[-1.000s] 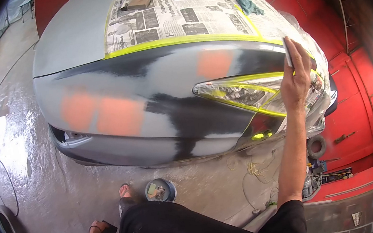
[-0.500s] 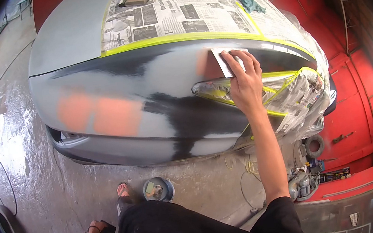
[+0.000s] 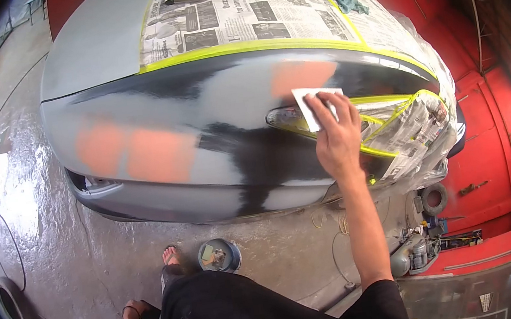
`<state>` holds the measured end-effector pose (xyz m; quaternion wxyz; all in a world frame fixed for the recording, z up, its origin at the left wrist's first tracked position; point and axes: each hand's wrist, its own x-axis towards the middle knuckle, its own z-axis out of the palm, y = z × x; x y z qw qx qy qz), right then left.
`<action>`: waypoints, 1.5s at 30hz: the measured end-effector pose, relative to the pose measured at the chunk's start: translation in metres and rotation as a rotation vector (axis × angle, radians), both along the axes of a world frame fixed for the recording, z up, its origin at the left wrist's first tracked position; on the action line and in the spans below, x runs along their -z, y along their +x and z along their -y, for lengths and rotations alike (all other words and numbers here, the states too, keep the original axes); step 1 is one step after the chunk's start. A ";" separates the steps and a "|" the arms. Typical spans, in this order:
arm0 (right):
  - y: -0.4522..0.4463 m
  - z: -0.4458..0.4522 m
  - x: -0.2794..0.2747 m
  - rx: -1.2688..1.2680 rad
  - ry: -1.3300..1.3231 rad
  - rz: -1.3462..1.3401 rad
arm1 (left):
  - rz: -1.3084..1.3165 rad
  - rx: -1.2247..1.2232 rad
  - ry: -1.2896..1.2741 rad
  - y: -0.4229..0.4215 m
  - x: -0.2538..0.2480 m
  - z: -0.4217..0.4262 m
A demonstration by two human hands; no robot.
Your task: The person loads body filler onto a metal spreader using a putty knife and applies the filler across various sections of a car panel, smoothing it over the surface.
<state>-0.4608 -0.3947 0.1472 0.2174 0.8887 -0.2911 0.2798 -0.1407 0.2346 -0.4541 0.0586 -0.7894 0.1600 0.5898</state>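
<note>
White card (image 3: 304, 107) | gripped in right hand (image 3: 339, 136) | dark plate (image 3: 152, 317) held in left hand (image 3: 135, 309) | orange patch (image 3: 301, 76) beyond right hand

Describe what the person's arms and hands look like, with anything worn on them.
The right hand and left hand are ungloved. A thin dark band circles the left wrist; the right is unadorned. Short black sleeves leave both forearms uncovered.

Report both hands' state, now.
Left hand: closed, holding a dark, flat, straight-edged piece, material unclear.
Right hand: closed, holding a white, flat, straight-edged piece, material unclear.
</note>
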 end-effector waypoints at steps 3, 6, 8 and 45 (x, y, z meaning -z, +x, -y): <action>0.023 0.008 -0.035 -0.035 0.033 -0.027 | -0.049 0.093 -0.048 0.007 -0.008 0.013; 0.041 0.016 -0.052 -0.028 0.046 -0.071 | -0.002 0.027 -0.011 0.008 0.007 0.016; 0.050 0.020 -0.059 -0.012 0.043 -0.096 | -0.056 0.124 -0.081 0.012 0.044 0.004; -0.011 0.033 -0.010 -0.053 -0.034 -0.037 | 0.164 0.000 -0.145 0.009 -0.069 0.063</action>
